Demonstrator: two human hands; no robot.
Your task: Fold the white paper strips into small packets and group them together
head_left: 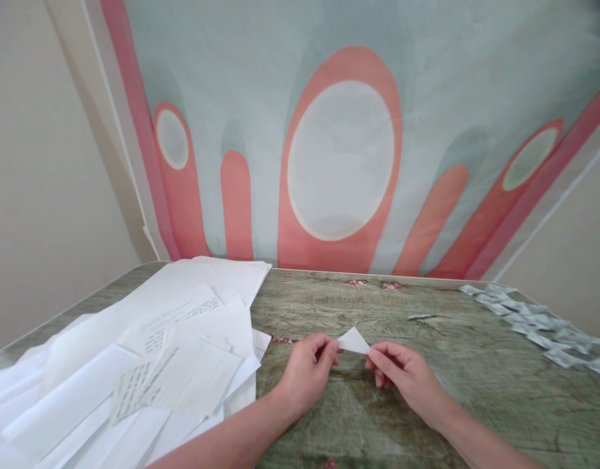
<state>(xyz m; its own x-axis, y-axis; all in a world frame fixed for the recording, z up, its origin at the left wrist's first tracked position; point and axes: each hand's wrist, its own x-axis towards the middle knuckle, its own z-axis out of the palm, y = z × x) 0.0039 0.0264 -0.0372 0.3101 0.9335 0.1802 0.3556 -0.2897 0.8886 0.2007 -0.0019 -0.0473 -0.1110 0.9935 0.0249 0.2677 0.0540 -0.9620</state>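
Note:
A small white folded paper triangle (353, 341) is held just above the wooden tabletop, its point facing away from me. My left hand (310, 365) pinches its left corner between thumb and fingers. At the right corner, my right hand (402, 372) pinches it the same way, with the other fingers curled below. To the left of my left hand spreads a large pile of white paper sheets (182, 378), some with printed lines of text. Several small folded paper pieces (529, 319) lie in rows at the right side of the table.
The grey-brown wood-patterned table (456, 397) meets a wall hanging (260, 78) with coral shapes and pale circles. Red patterned marks (357, 282) show near the table's back edge. Plain walls stand on both sides.

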